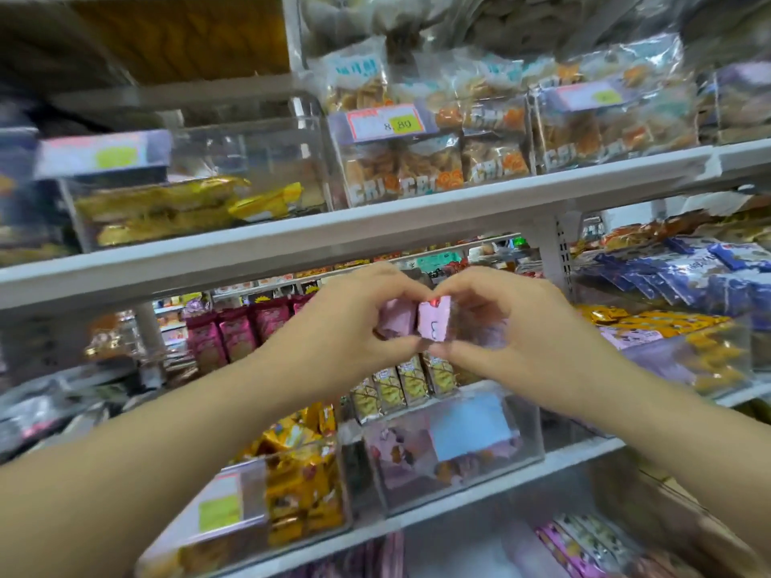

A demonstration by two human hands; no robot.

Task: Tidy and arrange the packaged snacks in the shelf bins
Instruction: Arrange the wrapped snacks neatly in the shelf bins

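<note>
Both hands meet in the middle of the view, holding small pink snack packs [434, 321] above the middle shelf. My left hand [354, 323] grips the left side of the packs with fingers curled. My right hand [505, 327] pinches them from the right. Directly below stands a clear bin [454, 444] with a blue label and pink packs inside. Behind that bin is a row of upright gold-brown packs [396, 385]. To the left, a clear bin [308, 481] holds yellow packs.
The upper shelf edge [292, 239] runs just above my hands, carrying clear bins of gold packs [167, 210] and cracker bags [421, 160]. Magenta packs [238, 331] stand at left, blue bags [684, 273] at right. A lower shelf holds more pink packs [580, 544].
</note>
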